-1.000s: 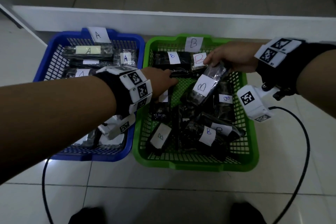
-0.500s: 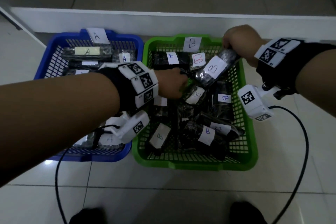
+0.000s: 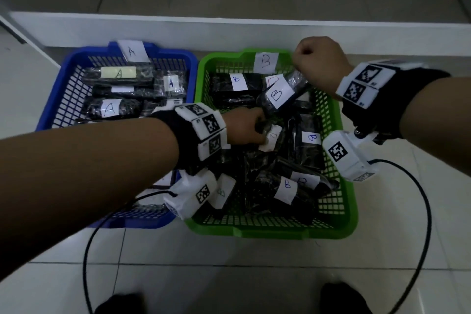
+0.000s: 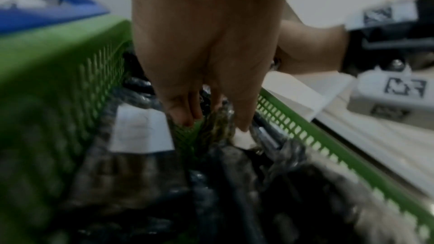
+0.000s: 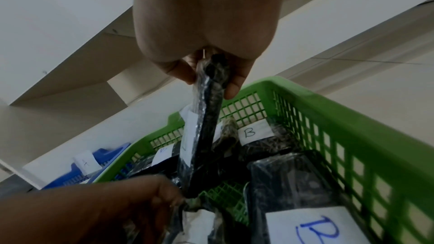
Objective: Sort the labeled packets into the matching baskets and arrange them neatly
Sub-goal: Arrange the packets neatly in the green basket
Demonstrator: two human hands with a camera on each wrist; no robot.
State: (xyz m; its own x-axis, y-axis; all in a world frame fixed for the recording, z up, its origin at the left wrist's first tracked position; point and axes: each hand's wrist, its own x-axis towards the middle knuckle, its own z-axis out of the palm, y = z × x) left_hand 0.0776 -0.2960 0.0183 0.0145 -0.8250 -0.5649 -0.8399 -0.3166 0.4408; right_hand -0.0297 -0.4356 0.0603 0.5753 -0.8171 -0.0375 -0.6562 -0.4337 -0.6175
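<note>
Since a second ago the right hand (image 3: 316, 64) has drawn back to the far right corner of the green basket (image 3: 339, 168), and the packet (image 3: 280, 94) it holds has swung round with it. That packet now slants from the fist down toward the basket's middle, its white B label facing up. In the right wrist view the fingers (image 5: 234, 84) and thumb are pinched on the packet's upper end, and its lower end dips close to the left hand (image 5: 131, 198). The left hand (image 3: 244, 127) has meanwhile reached farther into the green basket. Its fingers (image 4: 183, 110) point down among the dark packets against the mesh floor; it seems to be grasping another labelled packet (image 3: 271, 137), though blur makes the grip hard to read. More B packets lie jumbled across the near half of the basket. To the left, the blue basket (image 3: 63, 79) holds A-labelled packets laid in rows. Both baskets sit on the tiled floor (image 3: 229, 275).
</note>
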